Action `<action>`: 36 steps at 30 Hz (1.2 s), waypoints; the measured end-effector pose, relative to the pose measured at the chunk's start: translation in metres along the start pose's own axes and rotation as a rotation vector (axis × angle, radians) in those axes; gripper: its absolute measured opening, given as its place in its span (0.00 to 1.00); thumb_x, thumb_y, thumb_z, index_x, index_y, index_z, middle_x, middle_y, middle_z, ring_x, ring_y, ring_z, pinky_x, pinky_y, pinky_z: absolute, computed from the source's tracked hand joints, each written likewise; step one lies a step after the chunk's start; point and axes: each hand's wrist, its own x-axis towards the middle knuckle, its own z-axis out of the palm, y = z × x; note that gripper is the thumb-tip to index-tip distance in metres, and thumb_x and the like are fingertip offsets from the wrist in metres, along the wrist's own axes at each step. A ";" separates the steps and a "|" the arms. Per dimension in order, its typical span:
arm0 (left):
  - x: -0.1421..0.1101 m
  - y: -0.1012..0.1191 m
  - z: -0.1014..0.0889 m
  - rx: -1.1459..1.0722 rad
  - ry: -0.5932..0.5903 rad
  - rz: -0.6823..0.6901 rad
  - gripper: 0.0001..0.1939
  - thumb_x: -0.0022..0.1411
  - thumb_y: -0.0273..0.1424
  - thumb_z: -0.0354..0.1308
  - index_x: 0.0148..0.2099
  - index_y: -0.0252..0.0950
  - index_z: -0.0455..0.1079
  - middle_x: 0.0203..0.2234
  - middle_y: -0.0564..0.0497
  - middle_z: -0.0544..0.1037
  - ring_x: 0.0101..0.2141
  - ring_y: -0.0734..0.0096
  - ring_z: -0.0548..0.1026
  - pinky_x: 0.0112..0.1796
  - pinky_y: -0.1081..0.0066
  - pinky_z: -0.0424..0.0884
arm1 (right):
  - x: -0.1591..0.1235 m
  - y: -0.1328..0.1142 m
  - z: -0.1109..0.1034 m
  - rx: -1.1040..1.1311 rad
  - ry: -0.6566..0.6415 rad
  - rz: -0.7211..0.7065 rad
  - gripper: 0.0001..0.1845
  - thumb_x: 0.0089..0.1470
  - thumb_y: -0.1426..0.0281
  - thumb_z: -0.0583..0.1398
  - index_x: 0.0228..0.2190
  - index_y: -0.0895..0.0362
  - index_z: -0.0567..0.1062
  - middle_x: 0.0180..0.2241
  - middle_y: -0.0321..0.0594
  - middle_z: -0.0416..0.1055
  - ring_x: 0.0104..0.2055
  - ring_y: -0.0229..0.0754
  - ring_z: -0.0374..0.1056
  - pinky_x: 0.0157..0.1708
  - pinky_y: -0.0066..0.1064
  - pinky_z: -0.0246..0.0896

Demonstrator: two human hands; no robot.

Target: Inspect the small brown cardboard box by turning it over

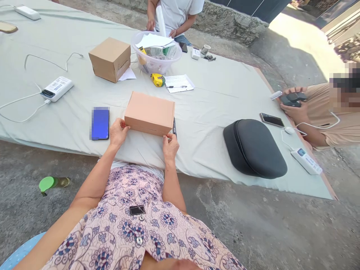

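A closed cardboard box (150, 109) lies flat on the cloth-covered table (205, 146) in front of me. My left hand (118, 133) pinches its near left corner, fingers bent against the side. At the near right corner my right hand (170, 147) has thumb and fingertips on the lower edge. A dark pen or marker (174, 127) lies along the box's right side, partly hidden. Left of my left hand is a phone (100, 123) with a blue screen.
Behind the box are a taller carton (110, 58), a yellow tape measure (158, 80), a notepad (184, 80) and a plastic basket (157, 67). A black case (254, 148) stands right. A white power bank (57, 89) with cables lies left. Two people are at the table's far and right edges.
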 end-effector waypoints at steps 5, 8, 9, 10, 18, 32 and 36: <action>0.008 -0.001 0.001 0.022 -0.012 -0.030 0.09 0.51 0.28 0.61 0.32 0.41 0.62 0.30 0.53 0.79 0.35 0.64 0.76 0.41 0.65 0.70 | 0.004 -0.001 0.007 0.009 -0.013 0.008 0.16 0.54 0.55 0.57 0.35 0.54 0.73 0.29 0.39 0.77 0.30 0.45 0.68 0.39 0.35 0.63; 0.014 -0.002 0.000 0.037 -0.036 -0.032 0.10 0.52 0.28 0.62 0.33 0.41 0.63 0.30 0.53 0.78 0.35 0.63 0.76 0.41 0.64 0.70 | 0.005 -0.001 0.009 0.001 -0.003 -0.014 0.14 0.54 0.57 0.58 0.35 0.54 0.73 0.30 0.39 0.78 0.30 0.45 0.68 0.40 0.36 0.63; 0.016 -0.004 0.000 0.038 -0.042 -0.026 0.09 0.52 0.28 0.62 0.33 0.41 0.63 0.30 0.53 0.78 0.35 0.63 0.77 0.41 0.64 0.70 | 0.005 -0.001 0.010 0.002 0.006 -0.023 0.14 0.54 0.57 0.58 0.35 0.54 0.73 0.31 0.40 0.78 0.31 0.45 0.68 0.40 0.36 0.63; 0.016 -0.005 0.000 0.038 -0.044 -0.013 0.09 0.52 0.28 0.61 0.34 0.41 0.63 0.31 0.53 0.78 0.35 0.63 0.77 0.41 0.64 0.71 | 0.005 -0.001 0.010 0.004 0.010 -0.032 0.14 0.54 0.57 0.58 0.35 0.54 0.73 0.32 0.40 0.78 0.31 0.44 0.68 0.39 0.35 0.64; 0.009 -0.028 0.006 0.018 0.020 0.138 0.04 0.58 0.29 0.56 0.38 0.40 0.66 0.37 0.48 0.79 0.41 0.61 0.77 0.48 0.61 0.72 | 0.005 -0.002 0.006 0.016 -0.043 -0.059 0.14 0.55 0.57 0.57 0.35 0.55 0.72 0.34 0.41 0.78 0.34 0.45 0.70 0.43 0.38 0.66; 0.004 -0.035 0.002 -0.013 0.124 0.221 0.04 0.62 0.34 0.57 0.38 0.39 0.68 0.36 0.49 0.77 0.37 0.67 0.76 0.41 0.69 0.74 | -0.006 -0.002 0.012 0.137 0.054 -0.080 0.20 0.55 0.50 0.57 0.33 0.55 0.72 0.34 0.40 0.76 0.31 0.41 0.67 0.39 0.35 0.67; 0.000 -0.035 0.002 -0.023 0.175 0.279 0.04 0.65 0.34 0.56 0.39 0.40 0.67 0.37 0.48 0.77 0.41 0.66 0.76 0.45 0.67 0.75 | -0.012 -0.005 0.010 0.191 0.157 -0.131 0.22 0.57 0.48 0.55 0.34 0.55 0.72 0.34 0.41 0.74 0.35 0.42 0.68 0.40 0.35 0.68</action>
